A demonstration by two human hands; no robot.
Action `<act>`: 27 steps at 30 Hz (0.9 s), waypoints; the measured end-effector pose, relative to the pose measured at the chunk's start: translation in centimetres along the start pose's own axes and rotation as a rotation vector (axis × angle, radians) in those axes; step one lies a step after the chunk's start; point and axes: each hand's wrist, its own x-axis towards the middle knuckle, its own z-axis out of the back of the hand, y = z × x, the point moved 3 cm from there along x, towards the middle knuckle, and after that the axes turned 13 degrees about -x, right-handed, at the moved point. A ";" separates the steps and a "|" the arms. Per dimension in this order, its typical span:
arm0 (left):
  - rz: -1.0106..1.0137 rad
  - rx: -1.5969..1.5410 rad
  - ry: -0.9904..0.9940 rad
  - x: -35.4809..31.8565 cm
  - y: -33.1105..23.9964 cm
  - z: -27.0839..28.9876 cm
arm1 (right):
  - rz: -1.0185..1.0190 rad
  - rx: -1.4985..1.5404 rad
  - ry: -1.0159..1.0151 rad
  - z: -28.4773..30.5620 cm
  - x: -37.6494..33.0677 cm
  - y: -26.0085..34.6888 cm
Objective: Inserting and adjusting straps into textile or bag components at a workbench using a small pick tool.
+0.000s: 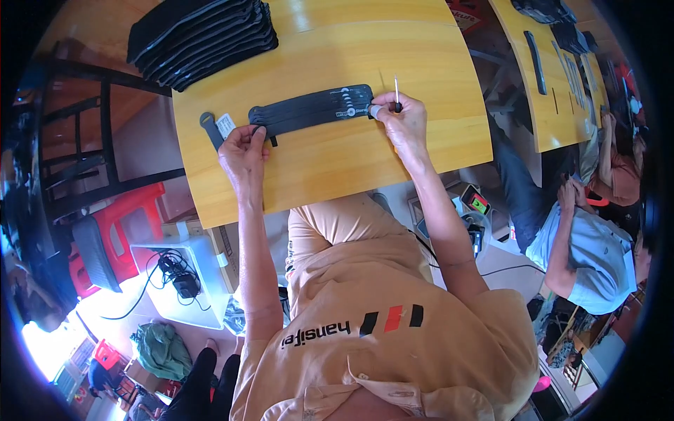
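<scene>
Strap (312,110), black and long, lies flat across the middle of the yellow wooden table (435,140), stretched between both hands. The left hand (244,151) pinches its near-left end, fingers closed on the fabric just beside a white tag (225,125) and a dark loop (208,126). The right hand (401,121) presses the strap's right end with fingertips together and grips a thin pointed tool (397,92) upright above it. The strap looks light, soft and floppy, likely to sag unless held at both ends; the ends seem the best places to take hold. Behind the strap, toward the table's far-left corner, sits a stack of similar black pieces (203,38). Left of the table stand a dark frame and a red plastic stool (123,224); to its right another person (583,245) sits by a second table (554,105).
</scene>
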 end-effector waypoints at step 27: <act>-0.245 0.271 -0.086 0.9 0.3 -0.1 | -0.002 -0.115 -0.044 -0.2 0.7 -0.4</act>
